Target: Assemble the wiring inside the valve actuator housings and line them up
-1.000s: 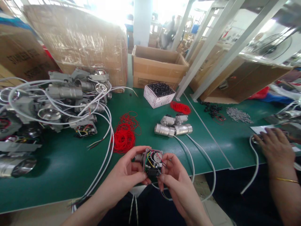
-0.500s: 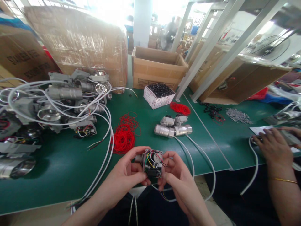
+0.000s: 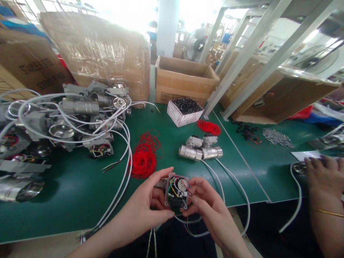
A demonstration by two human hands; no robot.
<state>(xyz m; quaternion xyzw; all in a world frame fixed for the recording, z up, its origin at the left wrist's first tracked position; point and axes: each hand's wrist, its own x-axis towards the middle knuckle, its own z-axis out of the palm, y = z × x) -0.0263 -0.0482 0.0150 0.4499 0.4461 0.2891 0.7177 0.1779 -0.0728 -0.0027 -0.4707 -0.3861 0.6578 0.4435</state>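
Observation:
I hold a small open actuator box (image 3: 177, 190) with coloured wires and a motor inside, just over the near edge of the green table (image 3: 67, 193). My left hand (image 3: 146, 206) grips its left side, thumb under, fingers curled round the metal valve end. My right hand (image 3: 205, 202) pinches its right side, fingertips at the wires. A white cable (image 3: 188, 224) hangs from the box toward my lap.
Red ring piles (image 3: 143, 159) lie just beyond my hands. Two finished valves (image 3: 200, 148) with white cables sit to the right. A heap of valves and cables (image 3: 67, 122) fills the left. Cardboard boxes (image 3: 182, 79) and a box of black parts (image 3: 185, 111) stand behind. A co-worker's hand (image 3: 322, 175) rests at the right.
The view shifted a little, so the box and both hands sit slightly lower and to the right. My left index finger has lifted and stretched out above the box. The co-worker's hand moved right.

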